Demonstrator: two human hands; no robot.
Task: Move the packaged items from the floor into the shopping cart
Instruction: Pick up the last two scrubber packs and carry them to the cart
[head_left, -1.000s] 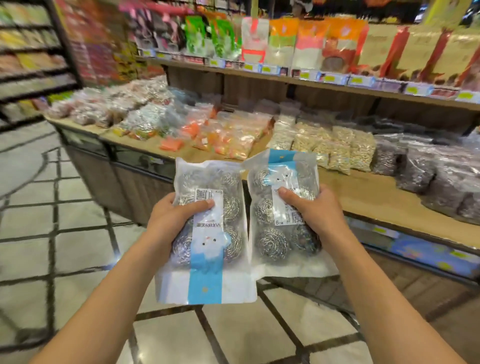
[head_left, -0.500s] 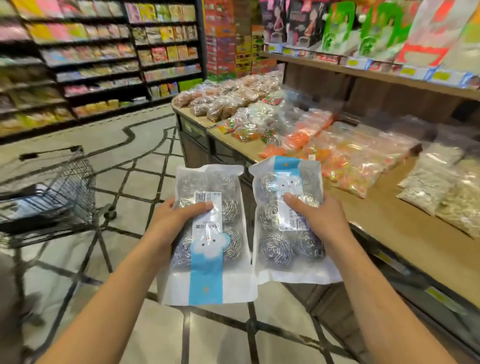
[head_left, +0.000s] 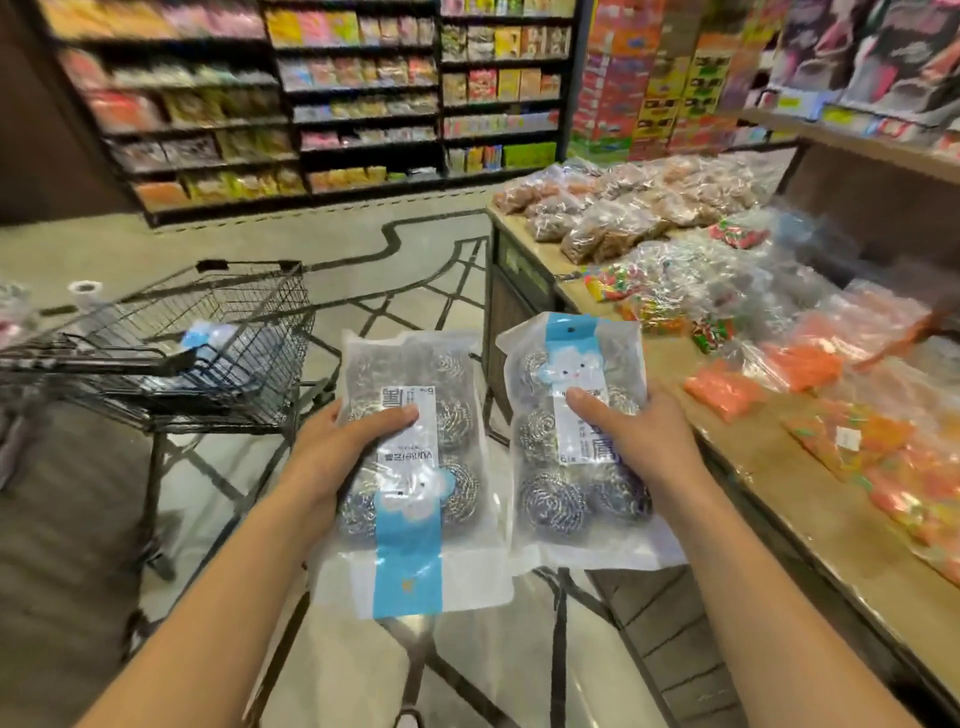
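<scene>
**Inspector:** What are your hands doing?

**Me:** I am gripping one packet in each. My left hand (head_left: 337, 457) is holding the left scourer packet (head_left: 410, 467) at its left edge, thumb lying across the white label. My right hand (head_left: 639, 441) is clasping the right scourer packet (head_left: 566, 441) at its right edge, thumb pressing the front. Both packets are clear, with a blue strip, and steel scouring balls are showing through.

**Inspector:** Where are they relative to the shopping cart?

**Me:** The shopping cart (head_left: 208, 358) is standing to the left of both packets, and slightly beyond them. Both are hanging in the air to the right of its basket, side by side and nearly touching. The left packet is the nearer to the cart.

**Inspector:** Anything in the cart?

**Me:** A blue-and-white packet (head_left: 218, 343) is lying inside the basket; it is too blurred to detail.

**Inspector:** And further right of the cart?

**Me:** A wooden display table (head_left: 779, 467) is running along beyond my right hand, carrying bagged goods (head_left: 613, 223). Stocked shelves (head_left: 363, 104) are standing behind the cart, across the tiled floor (head_left: 415, 249).
</scene>
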